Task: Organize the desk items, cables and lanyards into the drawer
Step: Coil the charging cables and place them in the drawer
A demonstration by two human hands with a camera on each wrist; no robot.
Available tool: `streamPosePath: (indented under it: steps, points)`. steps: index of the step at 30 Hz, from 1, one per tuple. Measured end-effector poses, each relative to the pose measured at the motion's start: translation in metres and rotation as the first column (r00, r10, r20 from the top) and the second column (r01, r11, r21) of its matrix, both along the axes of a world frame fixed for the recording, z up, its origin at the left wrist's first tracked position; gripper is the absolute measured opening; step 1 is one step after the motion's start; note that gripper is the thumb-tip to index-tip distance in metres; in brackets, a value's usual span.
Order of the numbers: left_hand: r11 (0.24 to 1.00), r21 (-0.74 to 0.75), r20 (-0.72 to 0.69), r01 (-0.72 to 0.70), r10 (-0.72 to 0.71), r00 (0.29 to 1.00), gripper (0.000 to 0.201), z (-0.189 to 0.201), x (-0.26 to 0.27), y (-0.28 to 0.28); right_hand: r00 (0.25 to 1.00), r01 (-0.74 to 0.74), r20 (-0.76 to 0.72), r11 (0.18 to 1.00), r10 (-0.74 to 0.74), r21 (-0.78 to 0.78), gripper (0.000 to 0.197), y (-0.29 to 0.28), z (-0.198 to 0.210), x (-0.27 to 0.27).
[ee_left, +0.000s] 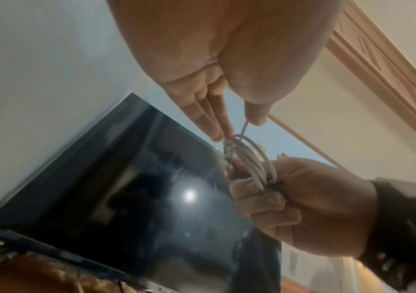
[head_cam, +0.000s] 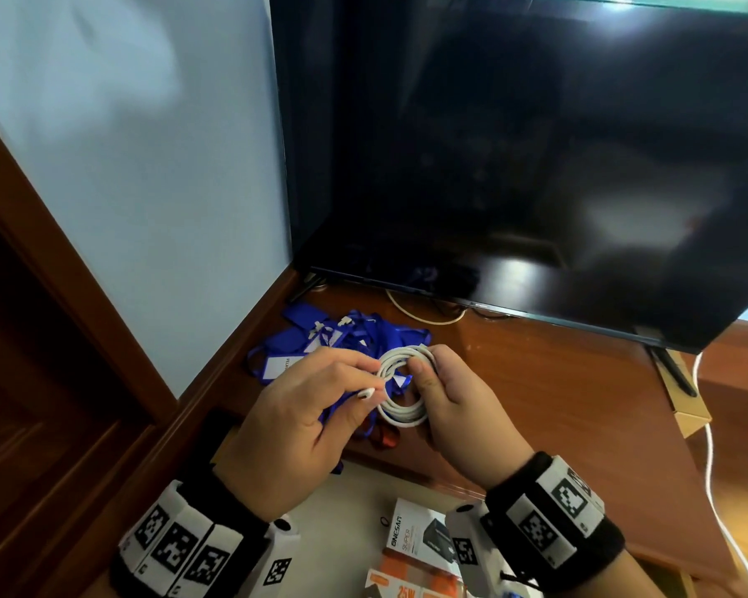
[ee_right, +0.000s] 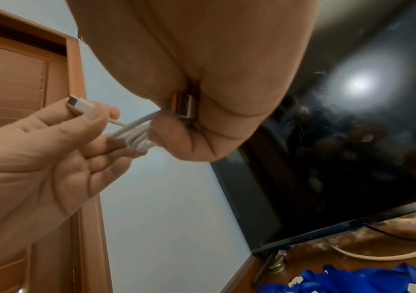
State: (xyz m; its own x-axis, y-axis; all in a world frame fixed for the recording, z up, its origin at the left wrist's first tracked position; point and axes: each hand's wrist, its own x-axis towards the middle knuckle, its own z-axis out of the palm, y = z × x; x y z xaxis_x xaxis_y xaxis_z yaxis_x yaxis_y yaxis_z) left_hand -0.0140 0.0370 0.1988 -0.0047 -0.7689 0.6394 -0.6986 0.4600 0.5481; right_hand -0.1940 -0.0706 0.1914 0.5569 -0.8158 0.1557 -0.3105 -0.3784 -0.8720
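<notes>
Two hands (head_cam: 296,418) (head_cam: 458,405), coiled white cable (head_cam: 400,388)

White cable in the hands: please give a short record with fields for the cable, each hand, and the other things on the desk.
cable: white cable, wound into a coil, held above the desk
left hand: left hand pinches the small plug end
right hand: right hand grips the coil
lanyards: blue lanyards in a heap on the desk
behind: dark screen

In front of the large black flat-screen television (head_cam: 536,166) on your brown wooden desk (head_cam: 536,403), your left hand (head_cam: 290,429) and right hand (head_cam: 458,403) hold the coiled white cable (head_cam: 400,384) above the heap of blue fabric lanyards (head_cam: 342,338); nearer you than the television, boxed chargers (head_cam: 419,537) lie in the open drawer (head_cam: 342,524).
</notes>
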Motion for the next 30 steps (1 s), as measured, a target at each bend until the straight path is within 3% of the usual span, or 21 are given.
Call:
streamPosePath:
  steps: [6, 10, 13, 17, 20, 23, 26, 28, 30]
  points:
    - [0.989, 0.135, -0.009, -0.061, 0.062, 0.998, 0.02, -0.023, 0.005, 0.009, 0.998, 0.021, -0.061, 0.999, -0.017, 0.05, 0.011, -0.001, -0.015, 0.009]
    - [0.961, 0.27, -0.167, -0.065, 0.114, 0.979, 0.017, -0.034, 0.008, 0.018, 0.995, 0.004, -0.098, 0.998, 0.003, 0.07, 0.013, 0.0, -0.021, 0.014]
    - [0.943, 0.331, -0.352, -0.041, 0.164, 0.921, 0.007, -0.037, 0.01, 0.023, 0.996, 0.001, -0.088, 0.995, 0.007, 0.096, 0.016, 0.001, -0.025, 0.02]
    - [0.95, 0.303, -0.639, 0.07, 0.148, 0.755, 0.006, -0.038, 0.016, 0.024, 0.999, 0.004, -0.054, 0.992, 0.003, 0.127, 0.016, 0.003, -0.027, 0.029]
    - [0.944, 0.301, -0.814, 0.139, 0.177, 0.554, 0.015, -0.038, 0.023, 0.023, 1.0, -0.021, -0.012, 0.975, 0.024, 0.221, 0.017, 0.006, -0.029, 0.037]
    - [0.916, 0.353, -0.902, 0.189, 0.279, 0.328, 0.013, -0.046, 0.034, 0.024, 0.999, -0.045, 0.024, 0.942, 0.039, 0.333, 0.016, 0.014, -0.038, 0.047]
    - [0.901, 0.377, -0.924, 0.216, 0.35, 0.151, 0.016, -0.06, 0.046, 0.029, 0.997, -0.078, 0.032, 0.923, 0.071, 0.378, 0.015, 0.022, -0.059, 0.054]
    - [0.887, 0.397, -0.918, 0.237, 0.384, 0.101, 0.017, -0.07, 0.053, 0.036, 0.996, -0.079, -0.006, 0.919, 0.088, 0.385, 0.015, 0.027, -0.075, 0.058]
    - [0.845, 0.482, -0.876, 0.232, 0.459, 0.152, 0.015, -0.084, 0.062, 0.042, 0.996, -0.057, -0.036, 0.902, 0.08, 0.428, 0.014, 0.033, -0.092, 0.063]
